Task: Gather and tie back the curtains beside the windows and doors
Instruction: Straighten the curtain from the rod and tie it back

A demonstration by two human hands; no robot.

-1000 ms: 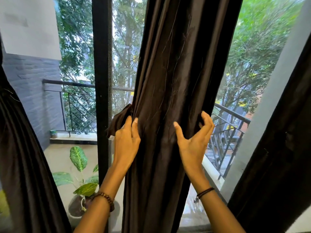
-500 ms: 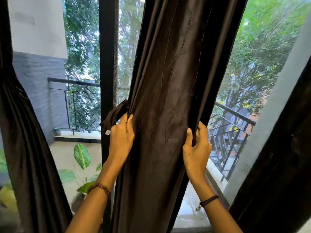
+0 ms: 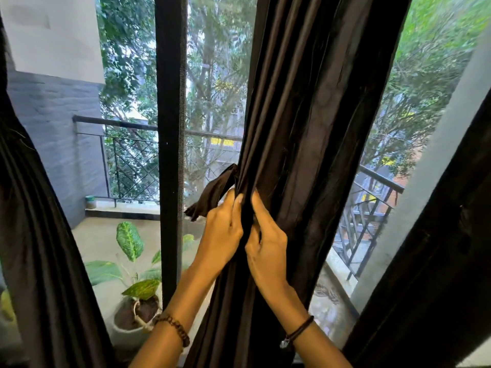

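The dark brown curtain (image 3: 313,128) hangs just right of the black door frame (image 3: 168,155), its long axis near upright, top leaning away from the frame. Left hand (image 3: 221,235) and right hand (image 3: 267,251) touch, fingers (image 3: 261,212) curled, pinching its gathered folds; a fabric tie-back (image 3: 212,195) points toward the frame

Balcony floor (image 3: 95,243) past my window: white pot (image 3: 127,334) w/ leafy plant (image 3: 130,240) stands on it; sm. green cup (image 3: 90,202) at far edge.

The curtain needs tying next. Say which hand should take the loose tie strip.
Left, probably. The left hand lies beside the tie strip at the left edge of the curtain; the right hand holds the gathered folds, farther from it.
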